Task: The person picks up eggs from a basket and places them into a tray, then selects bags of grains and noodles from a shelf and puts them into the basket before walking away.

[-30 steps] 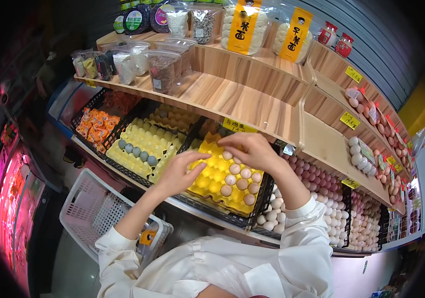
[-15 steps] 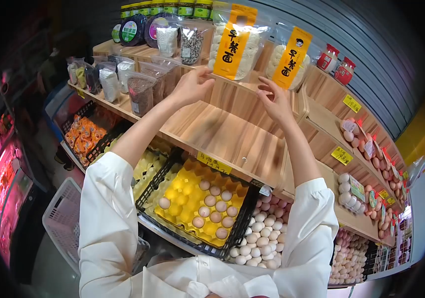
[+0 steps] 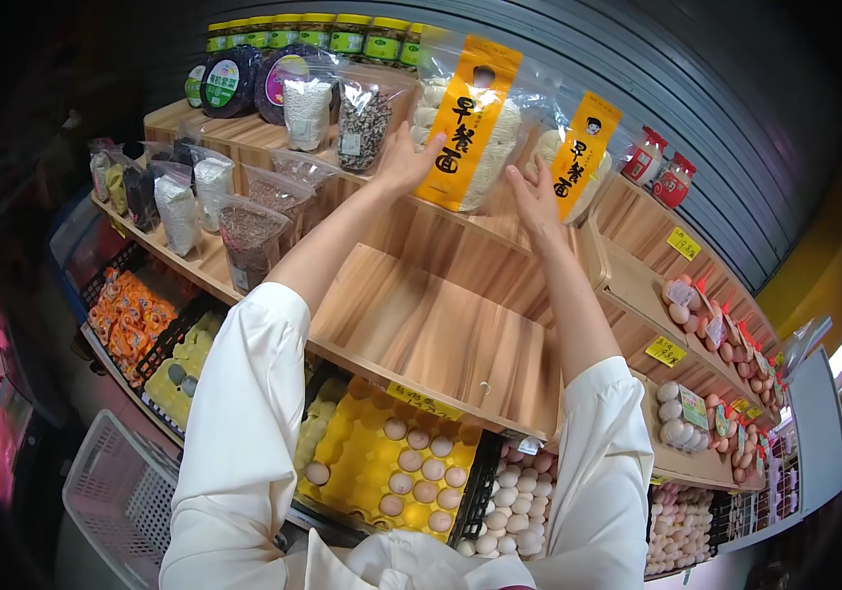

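A clear noodle bag (image 3: 470, 123) with a yellow label stands upright on the top shelf. My left hand (image 3: 409, 162) is at its left side, fingers apart, thumb over its front edge. At its lower right side is my right hand (image 3: 536, 205), with parted fingers, in front of the gap beside a second noodle bag (image 3: 583, 147). Neither hand is visibly closed round a bag. How far the fingers reach behind the first bag is hidden.
Bags of grains (image 3: 364, 126) and lidded jars (image 3: 383, 41) stand left on the wooden shelves (image 3: 431, 324). Red-lidded jars (image 3: 671, 180) are right. Below are a yellow egg tray (image 3: 352, 438) and loose white eggs (image 3: 514, 501). A white basket (image 3: 121, 492) sits lower left.
Both hands have moved in to the sides of the left noodle bag. The view has shifted, so the shelves and bags appear lower in the picture.
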`<control>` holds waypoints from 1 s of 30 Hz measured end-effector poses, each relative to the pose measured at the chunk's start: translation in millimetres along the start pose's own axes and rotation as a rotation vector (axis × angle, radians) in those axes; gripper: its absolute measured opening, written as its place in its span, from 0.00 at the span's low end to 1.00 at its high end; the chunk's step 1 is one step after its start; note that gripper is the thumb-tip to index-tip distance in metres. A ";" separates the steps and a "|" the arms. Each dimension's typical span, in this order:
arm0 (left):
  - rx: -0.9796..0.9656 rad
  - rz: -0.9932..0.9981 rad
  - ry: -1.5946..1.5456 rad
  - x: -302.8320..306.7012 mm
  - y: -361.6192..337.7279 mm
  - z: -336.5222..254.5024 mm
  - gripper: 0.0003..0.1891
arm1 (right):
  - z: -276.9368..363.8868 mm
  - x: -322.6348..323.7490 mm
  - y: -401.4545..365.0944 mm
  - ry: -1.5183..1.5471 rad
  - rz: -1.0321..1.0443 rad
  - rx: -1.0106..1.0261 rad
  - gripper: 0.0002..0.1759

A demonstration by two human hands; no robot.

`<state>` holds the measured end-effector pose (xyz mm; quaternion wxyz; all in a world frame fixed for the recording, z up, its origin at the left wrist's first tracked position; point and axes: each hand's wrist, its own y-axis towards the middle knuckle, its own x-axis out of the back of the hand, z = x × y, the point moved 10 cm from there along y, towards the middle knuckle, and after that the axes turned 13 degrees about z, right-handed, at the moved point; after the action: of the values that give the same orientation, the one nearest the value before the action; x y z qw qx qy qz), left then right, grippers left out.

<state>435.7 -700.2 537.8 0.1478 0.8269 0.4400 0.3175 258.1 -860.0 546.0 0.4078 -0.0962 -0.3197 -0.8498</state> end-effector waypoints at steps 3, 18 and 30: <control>-0.009 0.031 -0.126 -8.6 16.8 11.4 0.47 | -19.4 -4.5 21.9 0.090 -0.015 -0.006 0.44; -0.199 -0.338 -0.443 31.3 35.6 -17.4 0.33 | 20.7 11.8 52.1 0.555 -0.115 0.135 0.27; -0.263 -0.188 -0.885 46.9 -17.4 -73.3 0.09 | 79.4 28.6 -11.8 0.638 -0.150 0.485 0.08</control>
<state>396.0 -654.4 602.5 0.4528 0.8135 0.3640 -0.0272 222.9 -823.2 614.3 0.4342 0.2947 -0.3746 -0.7644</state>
